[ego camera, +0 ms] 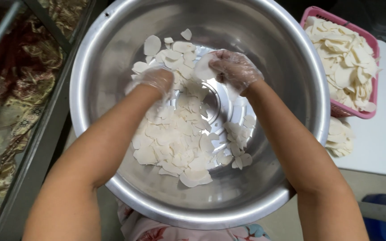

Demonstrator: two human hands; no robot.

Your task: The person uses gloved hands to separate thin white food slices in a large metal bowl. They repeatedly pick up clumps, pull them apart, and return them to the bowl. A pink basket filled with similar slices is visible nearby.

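White slices thin, petal-shaped, heaped in steel basin. Left hand gloved, buried, grip unclear; right hand pinches one slice. Pink basket beside, on worktop.

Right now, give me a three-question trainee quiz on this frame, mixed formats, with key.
1. True or false: both hands, left hand and right hand, wear clear thin gloves.
2. Multiple choice: the white slices under the hands lie in
A. a pink basket
B. a steel bowl
C. a glass jar
3. Fill in: the pink basket of white slices stands to the person's ____, on a white table.

Key:
1. True
2. B; the steel bowl holds them
3. right
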